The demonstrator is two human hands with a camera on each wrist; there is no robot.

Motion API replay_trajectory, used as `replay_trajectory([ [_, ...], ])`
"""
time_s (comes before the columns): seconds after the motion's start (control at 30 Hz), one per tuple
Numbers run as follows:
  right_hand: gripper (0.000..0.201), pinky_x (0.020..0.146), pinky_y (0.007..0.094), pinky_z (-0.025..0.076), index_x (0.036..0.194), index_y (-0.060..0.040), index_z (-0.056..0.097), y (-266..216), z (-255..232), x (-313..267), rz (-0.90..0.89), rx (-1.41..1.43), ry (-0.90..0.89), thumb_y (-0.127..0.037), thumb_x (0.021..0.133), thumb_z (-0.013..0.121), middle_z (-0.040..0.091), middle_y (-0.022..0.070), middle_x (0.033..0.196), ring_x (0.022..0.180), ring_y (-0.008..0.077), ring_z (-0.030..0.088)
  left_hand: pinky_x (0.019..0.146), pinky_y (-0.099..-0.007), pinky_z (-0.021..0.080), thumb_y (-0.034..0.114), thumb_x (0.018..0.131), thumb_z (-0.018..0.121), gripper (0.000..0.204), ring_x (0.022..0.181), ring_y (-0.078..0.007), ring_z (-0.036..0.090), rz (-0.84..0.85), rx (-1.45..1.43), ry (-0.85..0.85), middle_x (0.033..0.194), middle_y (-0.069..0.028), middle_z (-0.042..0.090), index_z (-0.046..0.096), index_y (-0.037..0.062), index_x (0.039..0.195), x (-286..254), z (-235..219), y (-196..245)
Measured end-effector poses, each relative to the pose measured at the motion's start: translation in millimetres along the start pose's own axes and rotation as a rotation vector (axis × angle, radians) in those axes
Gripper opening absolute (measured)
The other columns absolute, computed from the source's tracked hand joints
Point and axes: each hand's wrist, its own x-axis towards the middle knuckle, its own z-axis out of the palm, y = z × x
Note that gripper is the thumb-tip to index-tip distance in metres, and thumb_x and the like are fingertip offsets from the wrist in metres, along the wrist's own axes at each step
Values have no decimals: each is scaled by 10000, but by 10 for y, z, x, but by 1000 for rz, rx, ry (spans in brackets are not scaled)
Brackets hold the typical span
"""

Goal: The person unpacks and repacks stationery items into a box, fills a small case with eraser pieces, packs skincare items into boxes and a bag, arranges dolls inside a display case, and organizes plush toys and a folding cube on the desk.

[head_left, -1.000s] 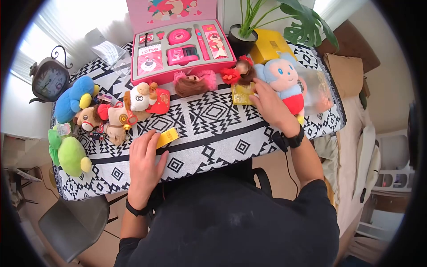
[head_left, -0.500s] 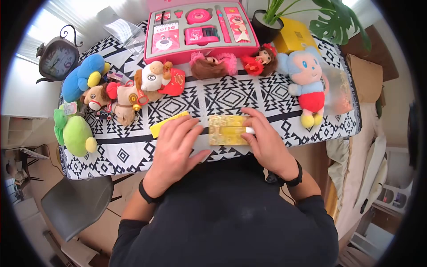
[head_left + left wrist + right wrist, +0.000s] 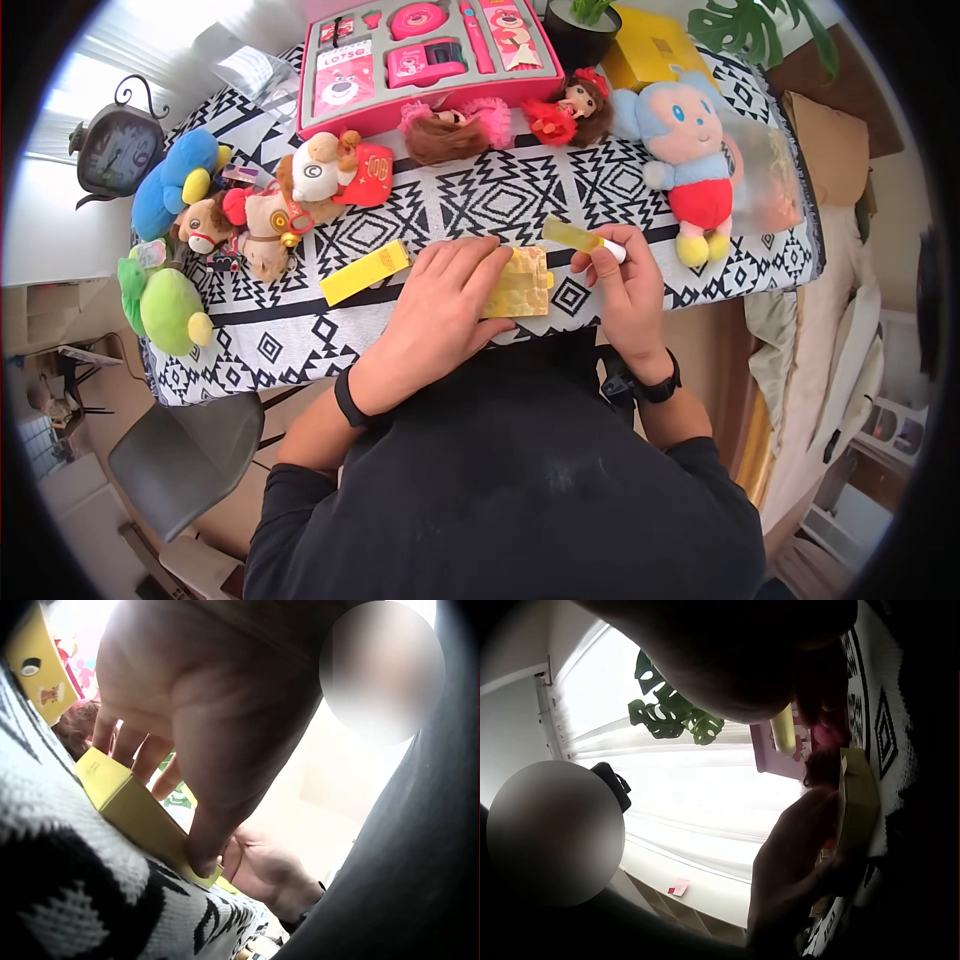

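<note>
My left hand (image 3: 432,312) grips a patterned yellow box (image 3: 528,290) lying on the cloth, fingers over its far side and thumb along the near one. In the left wrist view the thumb presses against the side of this box (image 3: 146,821). To the right, my right hand (image 3: 633,290) pinches a small yellow vial (image 3: 570,235) by its white cap (image 3: 614,250), tilted above the cloth. Part of the vial (image 3: 784,731) shows below the dark hand in the right wrist view. A slim yellow carton (image 3: 365,273) lies left of my left hand.
Plush toys, including a green one (image 3: 170,315) and a blue bird (image 3: 170,195), crowd the left. A pink stationery set (image 3: 430,100) and two dolls (image 3: 575,108) stand behind. A blue-and-red plush (image 3: 697,205) lies right. The table's near edge runs just before me.
My right hand brought the patterned box in from the back right, then lifted the vial away rightward. My left hand moved right from beside the slim carton onto the patterned box.
</note>
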Motion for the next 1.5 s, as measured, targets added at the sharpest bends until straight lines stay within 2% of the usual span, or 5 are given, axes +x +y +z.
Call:
replay_trajectory([
  [0.73,356,978,350,657,1359,27,577,109,106,-23,37,186,-121,-316,1277,522,801,213,1277,1088,206,802,1182,-427,543,2,711,1008,1010,1387,-334,636,-188,-500,94,1516,-144,614,585,54,1627,11,-45,-83],
  [0.9,241,906,288,599,1316,25,658,92,113,-85,0,46,-55,-176,1191,704,777,112,1168,992,170,745,1226,-427,488,22,758,956,948,1331,-272,615,-59,-582,241,1535,-147,620,554,21,1617,-173,-99,-298],
  [1.0,233,785,314,580,1253,2,764,-55,152,-8,-328,-360,-63,-117,1069,844,758,94,1121,875,179,695,1342,-520,401,32,814,939,930,1567,-360,554,-118,-715,204,1586,-194,619,498,21,1632,-296,-137,-340],
  [1.07,239,782,320,582,1234,-3,781,-116,181,-13,-290,-363,-101,-93,1031,867,755,104,1123,880,194,702,1397,-598,317,30,862,919,886,1702,-445,435,-78,-882,222,1613,-224,621,467,42,1625,-340,-130,-381],
  [1.5,300,887,416,597,1217,-17,827,-204,372,105,-502,-584,-318,10,924,889,769,118,1147,1036,322,710,1402,-478,351,-47,872,929,922,1692,-335,466,-128,-981,169,1727,-207,559,452,63,1654,-382,-121,-382],
])
